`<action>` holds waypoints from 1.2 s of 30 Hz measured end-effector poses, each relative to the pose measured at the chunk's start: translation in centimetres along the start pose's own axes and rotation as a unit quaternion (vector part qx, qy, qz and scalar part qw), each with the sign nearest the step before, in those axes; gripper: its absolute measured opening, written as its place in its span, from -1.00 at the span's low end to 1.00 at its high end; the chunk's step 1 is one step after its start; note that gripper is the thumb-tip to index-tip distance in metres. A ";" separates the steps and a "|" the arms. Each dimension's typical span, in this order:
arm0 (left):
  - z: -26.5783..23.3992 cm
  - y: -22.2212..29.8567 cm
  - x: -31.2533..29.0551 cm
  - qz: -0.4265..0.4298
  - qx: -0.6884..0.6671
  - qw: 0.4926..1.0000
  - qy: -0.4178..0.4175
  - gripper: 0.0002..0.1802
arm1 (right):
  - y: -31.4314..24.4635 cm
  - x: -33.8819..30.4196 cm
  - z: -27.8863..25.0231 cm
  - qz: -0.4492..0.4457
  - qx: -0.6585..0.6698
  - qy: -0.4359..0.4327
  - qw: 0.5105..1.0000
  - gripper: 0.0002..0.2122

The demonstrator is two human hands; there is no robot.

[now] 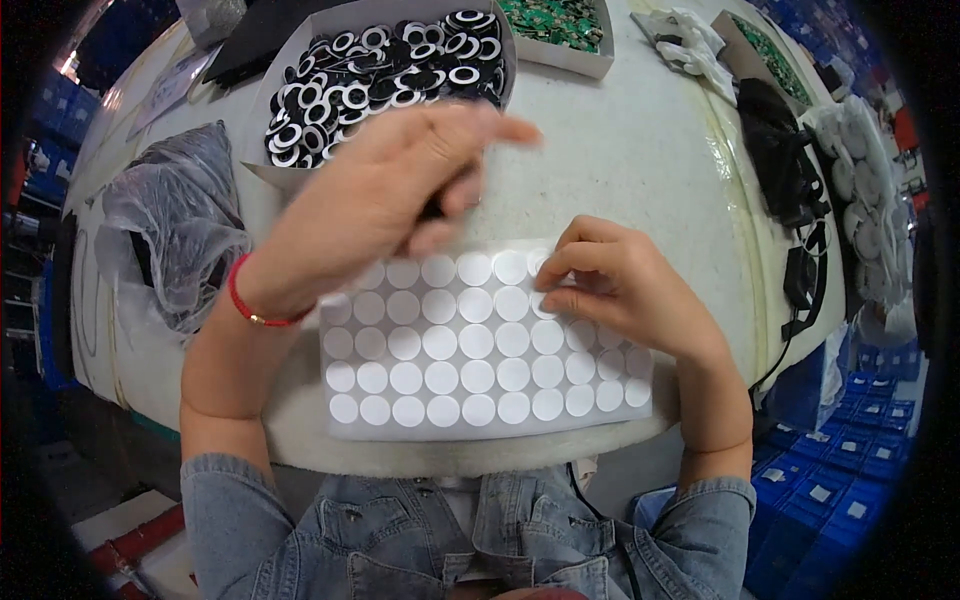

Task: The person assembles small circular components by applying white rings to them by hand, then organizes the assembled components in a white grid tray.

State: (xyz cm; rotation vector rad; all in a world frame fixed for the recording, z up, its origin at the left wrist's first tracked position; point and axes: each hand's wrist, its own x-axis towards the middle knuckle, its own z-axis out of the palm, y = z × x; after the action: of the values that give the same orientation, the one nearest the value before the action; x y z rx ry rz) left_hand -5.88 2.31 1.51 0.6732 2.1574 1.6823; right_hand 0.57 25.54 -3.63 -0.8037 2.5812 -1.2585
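A grey sheet of round white stickers (470,360) lies on the white table in front of me. My right hand (625,285) rests on the sheet's upper right corner, with thumb and fingertips pinching at a sticker on the top row. My left hand (385,200), blurred, hovers above the sheet's upper left, fingers curled around a small dark part that is mostly hidden. A red string bracelet (250,305) circles my left wrist. Behind it stands a cardboard box (290,175) filled with several black-and-white rings (390,70).
A crumpled clear plastic bag (180,215) lies at the left. Two boxes of green circuit boards (560,22) stand at the back. Black parts with cables (785,170) and stacked white discs (860,190) lie on the right. Blue crates (830,490) stand below right.
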 end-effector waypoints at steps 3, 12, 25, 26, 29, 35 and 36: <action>1.7 0.2 -0.8 -0.216 -0.316 0.908 -0.172 -0.54 | -0.1 0.1 -0.1 -0.004 -0.010 -0.008 1.000 -0.88; 2.8 -2.5 -0.6 -0.181 -0.285 0.928 -0.160 -0.60 | 0.4 -0.2 -0.8 -0.080 -0.040 -0.080 0.993 -0.93; 4.9 -3.4 -1.1 -0.193 -0.236 0.924 -0.231 -0.65 | -1.1 -0.9 -0.1 0.031 0.234 0.180 0.955 -0.90; 5.0 -3.4 -1.1 -0.168 -0.213 0.936 -0.225 -0.64 | -1.3 -0.8 0.1 0.032 0.234 0.181 0.955 -0.90; 4.6 -3.6 -1.0 -0.185 -0.187 0.943 -0.204 -0.63 | -1.5 -0.6 0.6 0.024 0.239 0.205 0.949 -0.89; 5.1 -3.1 -1.0 -0.186 -0.221 0.937 -0.199 -0.59 | -1.5 -0.4 1.0 0.006 0.160 0.262 0.952 -0.87; 5.0 -3.0 -1.1 -0.186 -0.221 0.937 -0.198 -0.59 | -1.4 -0.4 1.1 0.009 0.161 0.261 0.952 -0.87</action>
State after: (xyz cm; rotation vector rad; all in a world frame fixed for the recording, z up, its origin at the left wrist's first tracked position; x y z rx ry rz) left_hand -2.87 5.22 -2.71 0.3961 1.4497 1.5783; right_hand 1.87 24.30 -3.24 -0.4209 2.6124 -2.0470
